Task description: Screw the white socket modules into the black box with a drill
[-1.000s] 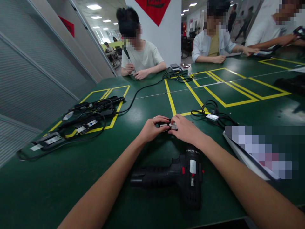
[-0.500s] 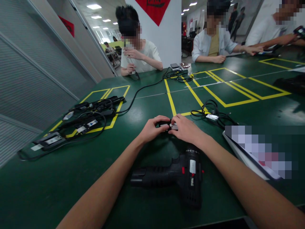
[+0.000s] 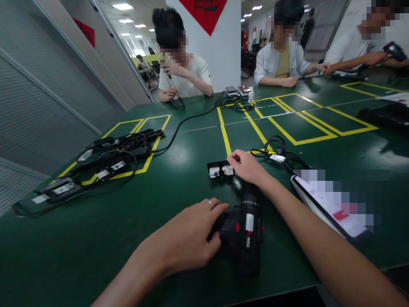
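Observation:
A black cordless drill [image 3: 250, 238] lies on its side on the green table, its head toward the right. My left hand [image 3: 191, 232], with a ring on one finger, is closed round the drill's handle and hides most of it. Farther off lies a small flat black piece [image 3: 220, 164] with two white-and-silver parts on its front. My right hand [image 3: 247, 167] is at that piece's right end, thumb and fingers pinched together on its edge; the fingertips are partly hidden.
A tablet-like device [image 3: 332, 209] with a lit screen lies right of my right forearm. Coiled black cables [image 3: 281, 149] sit beyond it. Black cabled devices [image 3: 108, 162] lie on the left. Yellow tape [image 3: 225, 136] marks the table [image 3: 179, 179]. Several people sit across it.
My left hand has left the small black piece and come back to the drill's handle. My right hand stays at the piece, which is now more exposed. The view has shifted slightly.

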Tool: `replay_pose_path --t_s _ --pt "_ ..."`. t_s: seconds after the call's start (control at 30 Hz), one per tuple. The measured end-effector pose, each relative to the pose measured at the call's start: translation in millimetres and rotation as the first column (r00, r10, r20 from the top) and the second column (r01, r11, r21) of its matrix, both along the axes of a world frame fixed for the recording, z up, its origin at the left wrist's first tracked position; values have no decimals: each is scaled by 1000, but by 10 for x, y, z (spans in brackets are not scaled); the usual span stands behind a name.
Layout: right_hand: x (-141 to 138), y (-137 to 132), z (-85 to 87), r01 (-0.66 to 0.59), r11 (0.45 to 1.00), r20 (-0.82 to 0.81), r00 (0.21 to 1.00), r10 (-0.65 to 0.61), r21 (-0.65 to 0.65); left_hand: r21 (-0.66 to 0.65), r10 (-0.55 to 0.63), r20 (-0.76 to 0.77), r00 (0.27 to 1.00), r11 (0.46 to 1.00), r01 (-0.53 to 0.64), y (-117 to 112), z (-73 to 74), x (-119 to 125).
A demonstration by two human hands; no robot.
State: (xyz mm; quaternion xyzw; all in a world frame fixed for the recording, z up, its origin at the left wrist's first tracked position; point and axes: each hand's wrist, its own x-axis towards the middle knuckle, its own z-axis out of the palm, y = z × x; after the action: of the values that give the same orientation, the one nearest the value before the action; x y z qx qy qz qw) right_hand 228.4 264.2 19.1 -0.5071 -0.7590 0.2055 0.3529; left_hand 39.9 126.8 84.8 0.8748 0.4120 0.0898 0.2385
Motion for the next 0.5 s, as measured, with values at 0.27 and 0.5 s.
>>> replay_pose_path --t_s 0.27,0.5 --pt "0 -54 78 76 997 -69 995 -76 -4 19 93 -261 961 996 -91 -268 -323 244" --pt "72 -15 230 78 996 -323 942 -86 -37 -8 105 -243 964 994 -110 -500 -345 89"
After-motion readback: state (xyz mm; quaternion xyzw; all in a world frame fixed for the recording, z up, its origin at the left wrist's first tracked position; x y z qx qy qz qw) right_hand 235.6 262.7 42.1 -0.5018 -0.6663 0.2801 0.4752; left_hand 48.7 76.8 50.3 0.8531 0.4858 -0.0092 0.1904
